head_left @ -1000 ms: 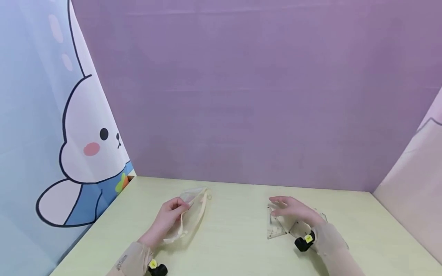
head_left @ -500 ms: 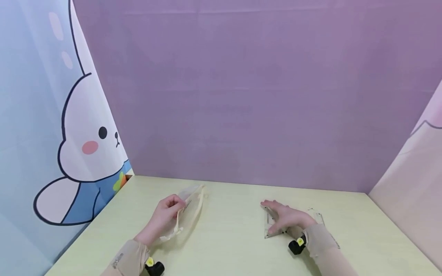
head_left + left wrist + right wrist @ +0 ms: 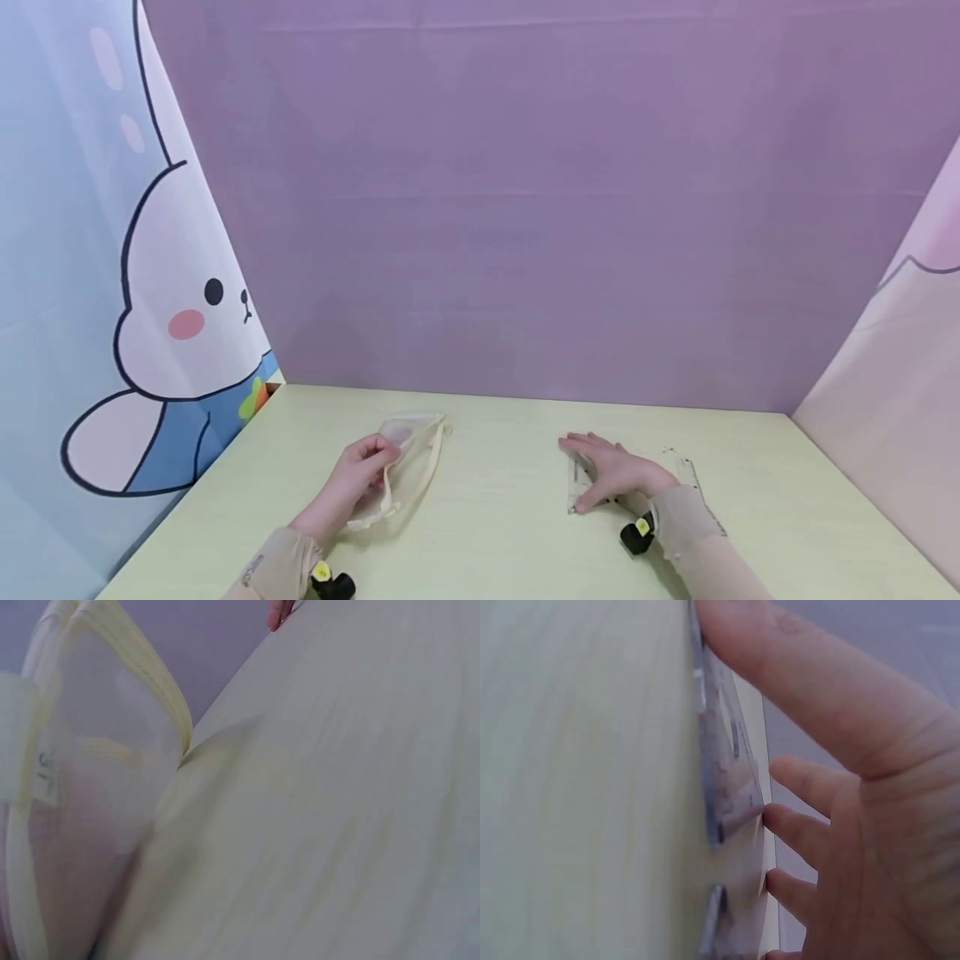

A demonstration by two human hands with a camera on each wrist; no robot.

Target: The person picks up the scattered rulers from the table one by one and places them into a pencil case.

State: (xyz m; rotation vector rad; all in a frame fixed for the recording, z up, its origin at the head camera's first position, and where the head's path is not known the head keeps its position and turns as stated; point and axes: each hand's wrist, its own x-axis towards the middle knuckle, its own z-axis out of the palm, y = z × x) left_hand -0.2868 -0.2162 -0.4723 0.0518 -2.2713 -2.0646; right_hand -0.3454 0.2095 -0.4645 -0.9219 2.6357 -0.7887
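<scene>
My left hand [image 3: 362,473] pinches the rim of a see-through mesh pouch [image 3: 417,473] with cream edging. The pouch gapes a little, and the left wrist view shows a white label [image 3: 45,776] at its side. On the right, my right hand [image 3: 618,468] spreads over a clear plastic set square [image 3: 573,495] lying flat on the table. In the right wrist view its thumb [image 3: 780,656] meets one edge of the set square, while several fingertips come down at the far side. Much of the set square is hidden beneath the palm.
A second clear plastic measuring piece [image 3: 690,473] lies partly under my right wrist. The pale table [image 3: 502,500] meets a purple backdrop [image 3: 525,250] behind. A rabbit-print curtain [image 3: 187,292] hangs at the left and a pale one [image 3: 900,375] at the right.
My right hand has come down and spread out over the set square, moving slightly left in the view. My left hand keeps its pinch on the mesh pouch, almost in place.
</scene>
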